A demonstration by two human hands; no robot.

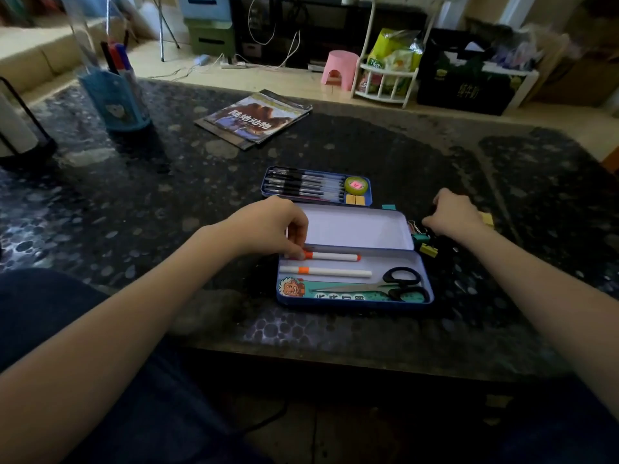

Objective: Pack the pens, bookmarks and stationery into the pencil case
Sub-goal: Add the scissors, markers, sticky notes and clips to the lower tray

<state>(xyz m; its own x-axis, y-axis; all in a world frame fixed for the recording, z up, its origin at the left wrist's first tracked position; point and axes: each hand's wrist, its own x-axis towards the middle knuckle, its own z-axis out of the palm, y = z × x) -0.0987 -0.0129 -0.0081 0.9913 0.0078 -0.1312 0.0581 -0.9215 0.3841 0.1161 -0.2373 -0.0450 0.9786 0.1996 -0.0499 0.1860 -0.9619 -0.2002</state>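
Note:
An open blue tin pencil case lies at the table's middle, its lid tipped back. Inside it lie two white pens with orange bands, black-handled scissors and a cartoon bookmark. My left hand pinches the left end of the upper pen at the case's back edge. My right hand hovers curled over the binder clips right of the case; its fingertips are hidden. Behind the case, a blue inner tray holds several black pens, a round tape and small yellow blocks.
A picture book lies at the far middle of the dark patterned table. A blue pen holder with markers stands far left beside a black wire stand. Sticky-note pieces lie right of my hand. The table's front edge runs below the case.

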